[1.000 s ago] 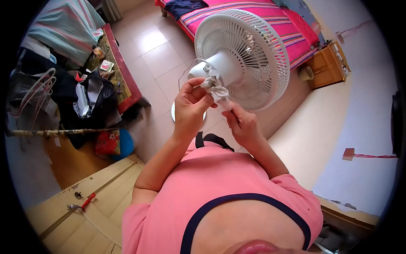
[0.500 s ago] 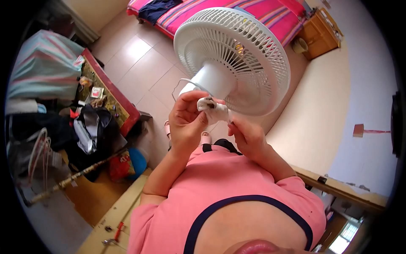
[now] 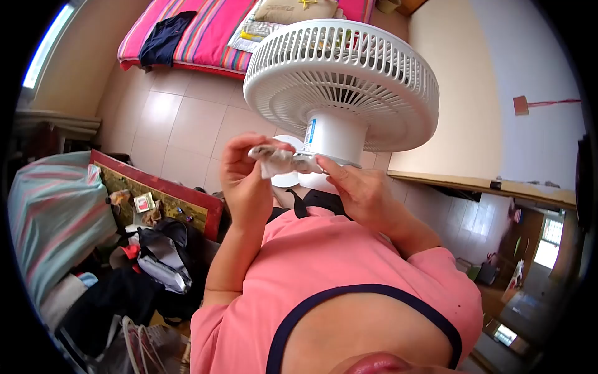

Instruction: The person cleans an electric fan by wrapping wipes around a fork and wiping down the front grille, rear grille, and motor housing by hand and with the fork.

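In front of my chest I hold a crumpled white cloth with dark smudges on it; it could be a tissue or a rag. My left hand pinches one end between thumb and fingers. At the other end, my right hand grips it with thumb and forefinger. Just beyond my hands stands a white electric fan, its slotted rear grille and motor housing facing me. A blue label shows on the housing. My hands hide part of the fan's lower body.
A bed with a pink striped cover stands at the back, with dark trousers on it. At left, a red-edged table carries small items, and a backpack lies among piled clothes. A pale wall rises at right.
My view has swung, so the fan's grille now looks more upright and the bed shows further. Both hands still hold the white cloth, which is now stretched more level between them.
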A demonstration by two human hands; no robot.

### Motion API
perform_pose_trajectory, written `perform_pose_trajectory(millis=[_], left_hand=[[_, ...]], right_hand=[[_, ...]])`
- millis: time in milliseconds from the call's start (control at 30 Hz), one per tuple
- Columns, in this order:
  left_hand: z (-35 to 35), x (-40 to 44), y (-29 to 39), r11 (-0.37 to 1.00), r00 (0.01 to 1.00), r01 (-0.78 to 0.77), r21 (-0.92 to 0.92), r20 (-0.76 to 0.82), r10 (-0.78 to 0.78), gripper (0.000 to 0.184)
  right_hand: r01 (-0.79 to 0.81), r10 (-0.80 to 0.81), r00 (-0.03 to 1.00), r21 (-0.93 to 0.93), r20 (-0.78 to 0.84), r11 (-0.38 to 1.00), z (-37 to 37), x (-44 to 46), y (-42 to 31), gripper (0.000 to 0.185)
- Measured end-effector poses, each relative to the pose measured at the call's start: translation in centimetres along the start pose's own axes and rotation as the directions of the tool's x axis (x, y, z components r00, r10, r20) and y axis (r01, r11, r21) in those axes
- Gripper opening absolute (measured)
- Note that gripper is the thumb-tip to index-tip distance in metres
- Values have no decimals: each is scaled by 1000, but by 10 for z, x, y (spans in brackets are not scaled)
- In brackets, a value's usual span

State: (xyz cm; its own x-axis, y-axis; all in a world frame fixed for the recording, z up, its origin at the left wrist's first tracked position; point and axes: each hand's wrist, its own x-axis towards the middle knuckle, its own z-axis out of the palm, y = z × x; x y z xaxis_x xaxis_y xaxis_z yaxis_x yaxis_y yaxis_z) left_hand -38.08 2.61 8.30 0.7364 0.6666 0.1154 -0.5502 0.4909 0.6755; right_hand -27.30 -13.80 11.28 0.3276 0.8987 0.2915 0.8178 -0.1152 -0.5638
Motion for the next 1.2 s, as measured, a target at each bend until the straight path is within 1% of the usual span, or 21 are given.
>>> perform_pose_trajectory(millis=[33,100,167,300,367,400,467,500,533,567,633,767,867,900,967,1000,1067,1100,1133,1167,1200], left_hand=[[-2,5,0,997,997,80,-3,-20,-80,26],[-7,11,-8,992,992,127,5,-10,-127,31],[-9,16,-7,989,984,136,62,111,-142,25],[-8,27,-8,980,954,196,24,228,-196,19],[-8,29,-15,945,943,275,-175,239,-230,20],[-3,30,-15,940,939,331,-82,130,-319,17],[4,28,-22,942,941,332,-44,90,-328,18],[6,27,-24,940,939,341,-9,52,-340,19],[6,27,-26,924,931,366,-110,25,-365,28],[7,26,-26,927,933,359,-111,20,-360,28],[12,24,-28,932,935,355,69,-18,-355,29],[1,25,-35,952,955,288,100,-96,-279,26],[-14,34,-34,996,945,16,-88,-324,-43,24],[-25,41,-25,999,935,-49,12,-350,51,25],[-30,40,-11,937,957,36,348,-282,68,27],[-28,39,-12,920,967,126,372,-252,-30,27],[-21,34,-22,884,959,268,384,-199,-204,29],[-18,36,-28,863,958,282,418,-174,-229,27],[-13,38,-34,883,959,280,376,-151,-240,25],[-8,39,-39,900,959,281,333,-126,-253,23],[-4,40,-44,900,960,278,336,-121,-252,23]], right_hand=[[-15,15,1000,-3,-7,1000,1,2,-2,57],[-76,70,997,-168,-38,983,1,5,-6,59],[-115,105,991,-147,-78,982,-4,4,-6,57],[-187,160,981,-292,-113,938,-16,10,-2,53],[-111,62,990,-431,-126,896,-20,13,5,50],[-106,57,991,-428,-125,898,-22,14,6,50],[-73,22,995,-560,-97,825,-25,17,9,47],[-64,14,995,-559,-94,827,-26,18,11,47],[-57,-1,995,-583,-98,811,-26,18,12,47],[-51,-15,995,-606,-103,793,-26,19,14,47],[-24,-49,994,-617,-101,787,-25,22,16,48],[53,-128,989,-623,-76,780,-25,24,16,47],[26,-91,994,-651,-66,758,-35,19,16,43],[34,-100,993,-649,-65,760,-38,16,18,43],[-11,-74,986,-508,-147,861,-45,13,27,39],[5,-88,979,-408,-183,913,-55,16,28,37],[-96,-25,949,-363,-315,927,-80,25,21,29],[-93,-54,946,-425,-321,901,-98,33,20,25],[-9,-160,879,-352,-449,936,-104,49,26,23],[-16,-121,878,-281,-463,959,-114,65,26,22],[18,-152,920,-347,-361,938,-129,78,36,23]])
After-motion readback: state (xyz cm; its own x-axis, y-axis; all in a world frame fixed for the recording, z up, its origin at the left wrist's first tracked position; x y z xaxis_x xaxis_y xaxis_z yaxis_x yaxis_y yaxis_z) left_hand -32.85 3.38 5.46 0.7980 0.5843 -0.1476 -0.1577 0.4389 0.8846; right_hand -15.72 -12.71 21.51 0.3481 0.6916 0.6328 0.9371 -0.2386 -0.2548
